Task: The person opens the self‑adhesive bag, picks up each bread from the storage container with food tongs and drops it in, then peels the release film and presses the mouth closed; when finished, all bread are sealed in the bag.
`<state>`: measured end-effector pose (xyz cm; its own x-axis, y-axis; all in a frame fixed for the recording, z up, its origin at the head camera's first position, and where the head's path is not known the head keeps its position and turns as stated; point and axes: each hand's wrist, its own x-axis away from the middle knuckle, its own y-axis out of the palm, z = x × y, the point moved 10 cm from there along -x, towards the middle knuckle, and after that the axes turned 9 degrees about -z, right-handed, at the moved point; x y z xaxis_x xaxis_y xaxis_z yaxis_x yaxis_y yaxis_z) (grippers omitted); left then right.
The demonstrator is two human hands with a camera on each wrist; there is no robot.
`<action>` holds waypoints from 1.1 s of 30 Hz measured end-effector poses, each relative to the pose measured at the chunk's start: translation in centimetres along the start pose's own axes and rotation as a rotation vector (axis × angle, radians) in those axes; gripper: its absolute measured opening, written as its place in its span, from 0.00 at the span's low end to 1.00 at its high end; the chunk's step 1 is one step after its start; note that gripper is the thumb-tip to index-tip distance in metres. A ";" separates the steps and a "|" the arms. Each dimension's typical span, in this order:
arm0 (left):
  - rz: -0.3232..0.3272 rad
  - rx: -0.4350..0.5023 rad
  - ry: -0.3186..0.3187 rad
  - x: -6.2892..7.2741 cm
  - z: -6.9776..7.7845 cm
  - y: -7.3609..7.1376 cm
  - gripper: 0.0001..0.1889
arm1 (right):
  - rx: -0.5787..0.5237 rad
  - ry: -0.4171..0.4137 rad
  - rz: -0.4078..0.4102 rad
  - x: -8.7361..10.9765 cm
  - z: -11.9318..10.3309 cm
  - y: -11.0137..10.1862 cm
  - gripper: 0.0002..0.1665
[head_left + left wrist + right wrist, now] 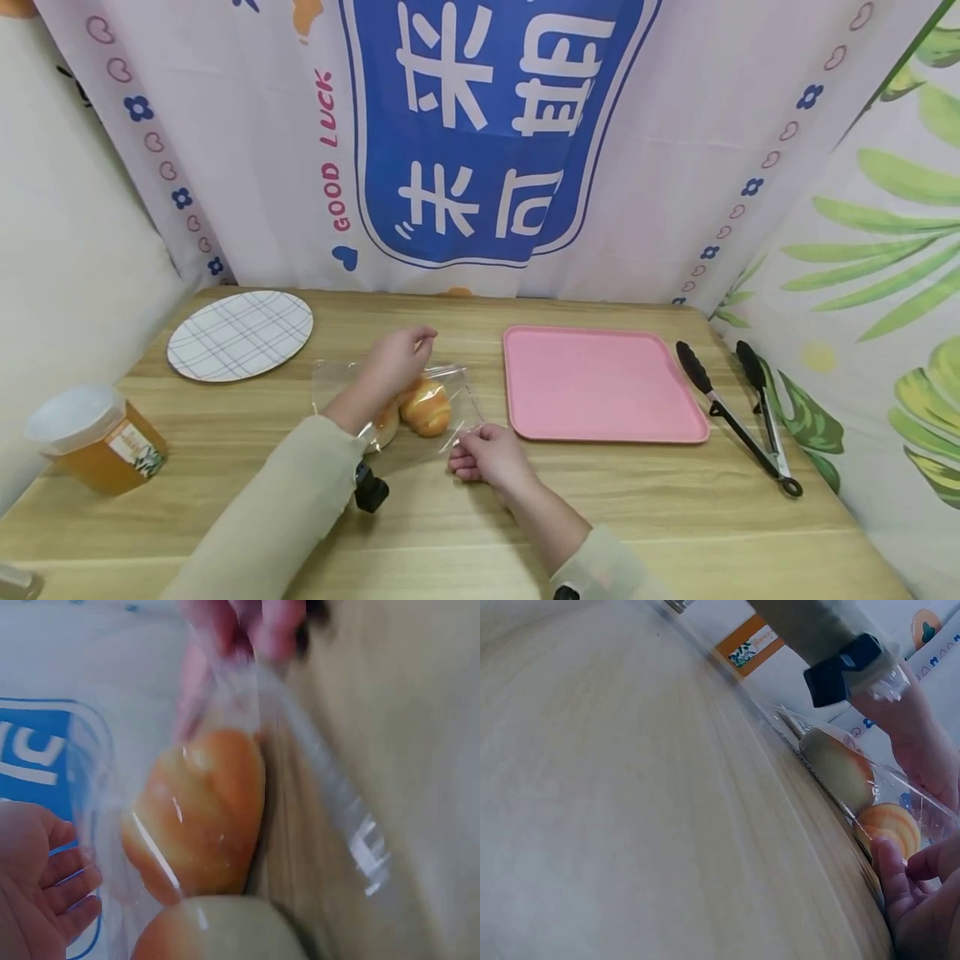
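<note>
A clear plastic bag (465,392) lies on the table with two bread rolls inside. One is a golden ridged roll (426,407); beside it is a rounder, paler bun (385,427), partly covered by the left forearm. My left hand (395,364) hovers over the bag's far side, its fingers loosely bent with nothing between them, as the left wrist view shows. At the bag's near right corner, my right hand (491,454) pinches the plastic edge between thumb and fingers. The left wrist view has the right hand (244,626) at the top, with the golden roll (202,814) below it.
A pink tray (600,387) lies right of the bag, with black-and-silver tongs (738,429) beyond it. At the back left rests a checked oval plate (242,336). A jar of amber contents (105,442) with a whitish lid stands at the left.
</note>
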<state>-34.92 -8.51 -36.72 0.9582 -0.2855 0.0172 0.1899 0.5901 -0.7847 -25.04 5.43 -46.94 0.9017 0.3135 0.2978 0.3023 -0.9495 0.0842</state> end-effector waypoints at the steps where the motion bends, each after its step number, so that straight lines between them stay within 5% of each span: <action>1: -0.031 -0.035 -0.009 -0.6 -0.1 0.3 0.18 | -0.001 -0.003 0.000 0.0 0.0 0.0 0.10; 8: -0.256 -0.103 -0.098 -2.3 -1.3 3.5 0.13 | -0.002 -0.004 0.006 -0.2 0.1 0.0 0.09; 16: -0.268 -0.123 -0.088 -2.5 -1.4 4.2 0.09 | -0.003 -0.002 0.014 -0.1 0.1 -0.1 0.07; 22: -0.162 -0.041 -0.038 -2.0 -1.3 2.6 0.09 | 0.043 -0.031 0.056 0.1 -0.7 -0.7 0.07; 28: -0.042 0.303 -0.017 -0.4 -1.5 -0.5 0.12 | 0.214 -0.159 0.158 0.5 -4.7 -3.3 0.09; 33: 0.083 0.534 0.083 1.5 -0.7 -3.1 0.15 | 0.317 -0.296 0.224 1.8 -9.4 -5.3 0.08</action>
<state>-34.23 -11.33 -34.70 0.9586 -0.2675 -0.0979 0.2171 0.9084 -0.3572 -27.94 10.85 -37.89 0.9906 0.1364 -0.0118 0.1287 -0.9575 -0.2582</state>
